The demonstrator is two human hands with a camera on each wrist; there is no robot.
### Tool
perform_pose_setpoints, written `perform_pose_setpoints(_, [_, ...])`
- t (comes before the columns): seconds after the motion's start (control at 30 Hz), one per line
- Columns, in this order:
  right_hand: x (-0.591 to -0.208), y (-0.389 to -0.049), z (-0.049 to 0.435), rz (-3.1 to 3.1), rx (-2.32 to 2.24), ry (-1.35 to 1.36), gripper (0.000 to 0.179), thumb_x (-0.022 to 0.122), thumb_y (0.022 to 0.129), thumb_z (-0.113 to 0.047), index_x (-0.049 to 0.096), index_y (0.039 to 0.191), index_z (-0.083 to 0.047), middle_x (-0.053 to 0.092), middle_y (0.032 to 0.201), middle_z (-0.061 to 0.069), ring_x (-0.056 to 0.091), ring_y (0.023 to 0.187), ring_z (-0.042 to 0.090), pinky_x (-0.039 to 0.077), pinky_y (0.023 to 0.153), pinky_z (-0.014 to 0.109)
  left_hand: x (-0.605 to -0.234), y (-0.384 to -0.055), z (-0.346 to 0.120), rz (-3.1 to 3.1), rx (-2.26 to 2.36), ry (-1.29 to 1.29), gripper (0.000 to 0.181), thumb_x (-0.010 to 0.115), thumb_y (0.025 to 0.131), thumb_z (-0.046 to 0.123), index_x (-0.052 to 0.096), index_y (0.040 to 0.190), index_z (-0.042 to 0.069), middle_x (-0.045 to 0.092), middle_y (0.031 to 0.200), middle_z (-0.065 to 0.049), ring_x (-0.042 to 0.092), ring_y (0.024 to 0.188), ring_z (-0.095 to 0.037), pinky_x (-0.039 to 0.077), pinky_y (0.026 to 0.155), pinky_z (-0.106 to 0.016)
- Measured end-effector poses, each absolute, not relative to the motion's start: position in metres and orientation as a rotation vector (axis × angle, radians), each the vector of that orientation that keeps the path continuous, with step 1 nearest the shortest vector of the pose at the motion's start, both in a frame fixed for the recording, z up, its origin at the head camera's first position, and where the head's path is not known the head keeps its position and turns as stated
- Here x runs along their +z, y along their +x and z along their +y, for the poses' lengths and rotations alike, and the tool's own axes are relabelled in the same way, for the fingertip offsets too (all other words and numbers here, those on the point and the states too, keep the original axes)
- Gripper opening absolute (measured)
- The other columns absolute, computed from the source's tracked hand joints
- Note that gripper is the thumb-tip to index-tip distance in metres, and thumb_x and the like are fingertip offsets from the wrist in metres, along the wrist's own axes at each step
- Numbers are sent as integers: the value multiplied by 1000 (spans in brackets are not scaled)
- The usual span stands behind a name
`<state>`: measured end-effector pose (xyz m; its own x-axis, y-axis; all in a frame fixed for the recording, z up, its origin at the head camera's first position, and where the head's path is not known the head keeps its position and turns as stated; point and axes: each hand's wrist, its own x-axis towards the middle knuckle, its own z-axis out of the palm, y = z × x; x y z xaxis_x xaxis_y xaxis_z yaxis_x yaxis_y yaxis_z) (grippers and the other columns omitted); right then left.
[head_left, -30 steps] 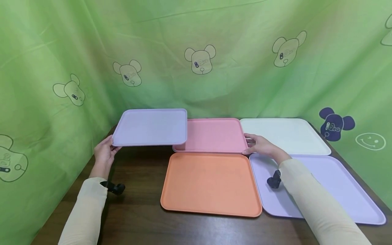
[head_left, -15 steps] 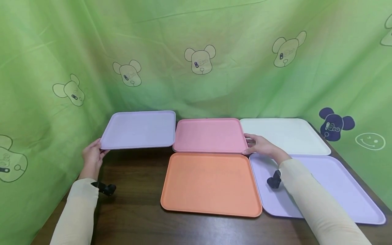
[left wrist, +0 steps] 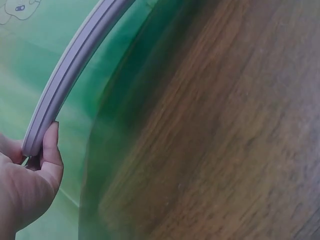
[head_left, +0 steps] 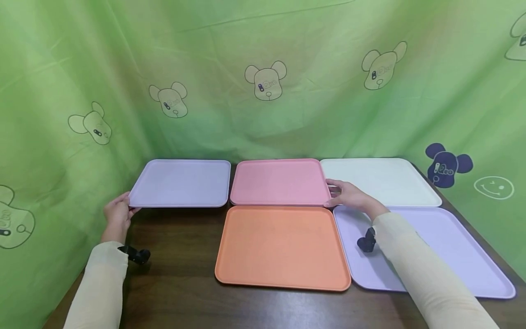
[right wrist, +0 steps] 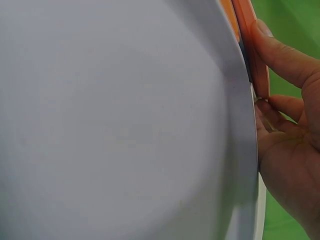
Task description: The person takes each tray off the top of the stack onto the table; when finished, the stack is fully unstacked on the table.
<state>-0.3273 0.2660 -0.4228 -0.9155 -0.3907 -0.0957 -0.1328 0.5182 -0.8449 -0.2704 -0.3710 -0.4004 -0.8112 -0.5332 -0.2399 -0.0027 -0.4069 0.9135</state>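
My left hand (head_left: 117,214) grips the near left corner of a lavender tray (head_left: 182,183) at the far left. In the left wrist view its thumb and fingers pinch the rim of the lavender tray (left wrist: 65,75), which is above the wooden table. To the right lies a pink tray (head_left: 279,182), separated from the lavender one by a narrow gap. My right hand (head_left: 348,195) holds the pink tray's right edge near its front corner. The right wrist view has the thumb on the edge of the pink tray (right wrist: 257,65), with fingers bent beside the corner, partly hidden.
An orange tray (head_left: 283,246) lies in front of the pink one. A white tray (head_left: 382,180) is at the back right, with a second lavender tray (head_left: 452,246) before it, under the right forearm. Green printed cloth (head_left: 213,123) hangs behind the brown table (head_left: 176,274).
My left hand has carried the lavender tray leftward and lowered it, uncovering the pink tray's left end. My right hand has stayed at the pink tray's edge.
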Motion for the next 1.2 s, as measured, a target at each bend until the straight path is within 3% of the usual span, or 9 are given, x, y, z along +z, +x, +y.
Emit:
perform_pose_setpoints(0.6, [-422,-327,266,2482,-1364,-425,95,78,80,-9,17,150,9,33,146,34,37,132,46,32,107,50,-408,-272,-370,-1600,-2170,756,44,39,100,-1,38,143,-9,58,71,7,60,65,-3,54,56,-20])
perform_pose_setpoints(0.83, [-421,-327,266,2491,-1357,-436,94,77,81,-8,16,150,10,33,146,34,38,131,46,34,106,49,-407,-272,-369,-1607,-2201,727,46,42,101,0,35,146,-7,59,74,7,62,65,-4,55,62,-21])
perform_pose_setpoints(1.03, [-423,-328,267,2467,-1384,-426,95,78,80,-8,16,150,10,31,146,35,34,134,46,31,107,50,-410,-271,-365,-1712,-2120,684,45,43,100,-1,35,143,-12,57,75,7,60,63,-2,55,64,-20])
perform_pose_setpoints(1.13, [-423,-328,267,2463,-1387,-424,95,78,80,-8,16,150,10,31,146,35,32,135,45,31,108,50,-414,-271,-365,-1825,-2042,639,46,43,98,-5,34,142,-14,60,101,-13,58,66,2,54,70,-20])
perform_pose_setpoints(1.2, [-423,-328,267,2466,-1383,-427,95,78,80,-8,16,150,10,31,147,34,32,135,46,32,107,50,-417,-272,-364,-1882,-2022,597,50,45,96,-9,31,143,-15,49,124,-26,58,67,4,53,74,-19])
